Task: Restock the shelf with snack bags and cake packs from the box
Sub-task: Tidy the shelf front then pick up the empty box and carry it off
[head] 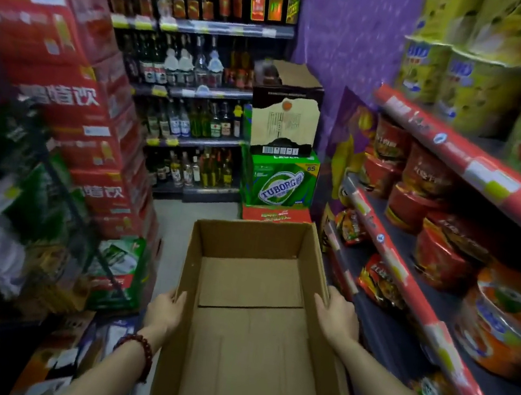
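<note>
We hold a cardboard box (254, 312) between both hands in a narrow shop aisle. Its top is open and we see nothing inside but the bare bottom flaps.

Our left hand (166, 312) grips the box's left wall, thumb over the rim and inside, fingers down the outer face. A red bead bracelet (137, 352) sits on that wrist. Our right hand (337, 318) grips the right wall, with the fingers curled over the top edge.

The shelf (408, 273) runs along our right, its edges faced in red strips. Its upper tier carries yellow-green tubs (465, 91). The tier below holds red noodle bowls (418, 198), with an orange bowl (507, 329) nearer us. On the low tier, just right of the box, lie red snack bags (376, 285).

Ahead, beyond the box, stands a green Tuborg case (281, 180) with a torn dark carton (284, 117) on top. Behind them are racks of bottles (194, 89). On our left rises a stack of red cases (77, 90).
</note>
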A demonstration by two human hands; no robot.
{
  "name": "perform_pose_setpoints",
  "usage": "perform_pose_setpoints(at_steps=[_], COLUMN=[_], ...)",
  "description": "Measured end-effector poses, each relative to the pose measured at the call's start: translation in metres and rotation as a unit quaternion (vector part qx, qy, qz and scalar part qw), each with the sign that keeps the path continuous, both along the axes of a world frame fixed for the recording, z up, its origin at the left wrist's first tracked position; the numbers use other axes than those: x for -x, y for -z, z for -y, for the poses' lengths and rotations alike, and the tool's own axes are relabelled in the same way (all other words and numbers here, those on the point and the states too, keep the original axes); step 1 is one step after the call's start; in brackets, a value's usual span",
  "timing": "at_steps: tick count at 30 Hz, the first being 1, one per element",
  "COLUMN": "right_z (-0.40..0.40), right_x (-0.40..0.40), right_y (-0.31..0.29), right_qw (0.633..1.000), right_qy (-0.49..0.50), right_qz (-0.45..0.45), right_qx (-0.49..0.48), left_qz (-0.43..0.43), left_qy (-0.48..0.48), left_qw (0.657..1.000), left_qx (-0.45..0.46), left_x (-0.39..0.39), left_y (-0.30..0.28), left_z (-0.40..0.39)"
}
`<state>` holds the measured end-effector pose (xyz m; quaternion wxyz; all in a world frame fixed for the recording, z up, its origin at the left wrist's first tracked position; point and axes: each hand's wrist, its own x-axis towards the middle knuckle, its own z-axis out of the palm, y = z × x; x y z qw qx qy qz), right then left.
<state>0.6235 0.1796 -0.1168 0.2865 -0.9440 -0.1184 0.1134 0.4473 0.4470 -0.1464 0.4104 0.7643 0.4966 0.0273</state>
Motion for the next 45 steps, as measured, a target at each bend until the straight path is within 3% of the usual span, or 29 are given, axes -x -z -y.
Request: perform_pose_setpoints(at_steps=[7, 18, 24, 36, 39, 45], right_z=[-0.06, -0.131, -0.164, -0.2, -0.202, -0.202], right_x=[-0.11, -0.289, -0.356, -0.402, -0.405, -0.404], right_y=[-0.005, 0.02, 0.041, 0.132, 0.141, 0.142], right_qw=[0.999, 0.998, 0.998, 0.997, 0.996, 0.995], right_qy=[0.034, 0.023, 0.027, 0.049, 0.051, 0.044], right_qz=[0.004, -0.028, -0.056, -0.03, 0.011, 0.026], right_qx=[-0.002, 0.056, 0.032, 0.049, 0.077, 0.085], left_qz=[0.011, 0.028, 0.023, -0.024, -0.042, -0.036], left_qy=[0.015, -0.002, -0.015, 0.005, 0.002, -0.005], left_qw=[1.0, 0.994, 0.992, 0.999, 0.999, 0.999], left_qx=[-0.001, 0.102, 0.12, 0.026, -0.025, -0.034], left_x=[-0.122, -0.283, -0.341, -0.403, -0.404, -0.404], left_y=[-0.013, 0.016, 0.045, 0.115, 0.123, 0.124], left_z=[-0.062, -0.121, -0.152, -0.169, -0.168, -0.167])
